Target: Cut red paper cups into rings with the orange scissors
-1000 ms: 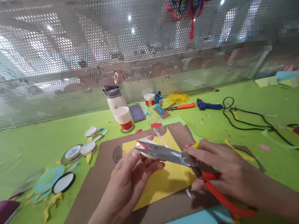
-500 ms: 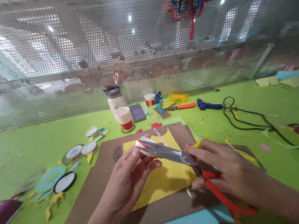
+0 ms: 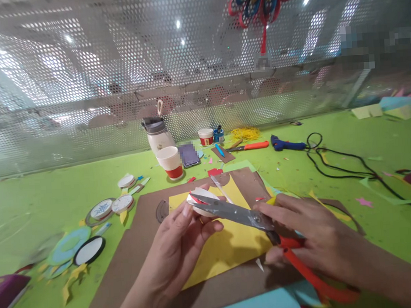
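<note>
Blades of the scissors (image 3: 232, 212) have closed down since a second ago: they gaped wide then and are nearly shut now, tips biting into the paper piece (image 3: 200, 195). Handles have dropped slightly toward the near edge. Left hand (image 3: 178, 244) has barely shifted, and the piece shows a bit more above the blades.

Step in hand, as I read it: mid-cut on the small white-and-red paper piece, stroke almost spent.

Left hand: pinching the piece, thumb tip against its near side, fingers behind it, held up off the sheets. Right hand (image 3: 317, 238): wrapped round the red handles, squeezed narrow, index finger laid along the pivot.

Next move calls for: reopening the blades without tearing the edge, left hand turning the piece to feed the curve, and the thumb tip staying clear, since it sits right beside the lower blade.

Position: the piece is at the left fingertips, touching the blade tips, above the far left corner of the yellow sheet (image 3: 228, 252). That sheet lies on brown card (image 3: 128, 256) on the green counter (image 3: 37, 192). The right hand is well to the right of the piece, a blade length away.

Paper cup (image 3: 170, 163), glue gun (image 3: 286, 144) and cable (image 3: 345, 169) sit farther back, well apart from both hands.
</note>
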Demonstrator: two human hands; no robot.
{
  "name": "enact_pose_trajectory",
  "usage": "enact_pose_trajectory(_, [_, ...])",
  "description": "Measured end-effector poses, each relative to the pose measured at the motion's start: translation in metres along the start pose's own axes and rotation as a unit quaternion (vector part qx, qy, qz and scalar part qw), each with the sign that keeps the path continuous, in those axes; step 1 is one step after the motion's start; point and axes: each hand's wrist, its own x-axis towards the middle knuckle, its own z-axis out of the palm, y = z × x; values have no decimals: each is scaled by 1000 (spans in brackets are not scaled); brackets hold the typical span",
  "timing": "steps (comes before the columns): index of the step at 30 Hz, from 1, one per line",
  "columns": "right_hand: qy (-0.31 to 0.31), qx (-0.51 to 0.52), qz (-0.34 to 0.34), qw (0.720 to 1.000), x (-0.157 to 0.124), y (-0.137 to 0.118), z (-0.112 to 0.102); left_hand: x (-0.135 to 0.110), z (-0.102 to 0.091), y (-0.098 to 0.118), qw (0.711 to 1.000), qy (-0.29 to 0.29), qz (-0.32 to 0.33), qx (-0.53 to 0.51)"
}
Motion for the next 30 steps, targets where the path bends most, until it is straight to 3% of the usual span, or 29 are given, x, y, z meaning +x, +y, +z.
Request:
enact_pose_trajectory(14, [-18, 34, 19, 999, -1, 2, -1, 1, -1, 0, 1000, 3, -11, 11])
enact_pose_trajectory(21, [1, -12, 4, 1000, -1, 2, -1, 2, 4, -1, 998, 30, 43, 17])
enact_pose_trajectory(30, [-8, -28, -7, 1000, 4, 2, -7, 3, 2, -3, 997, 28, 32, 62])
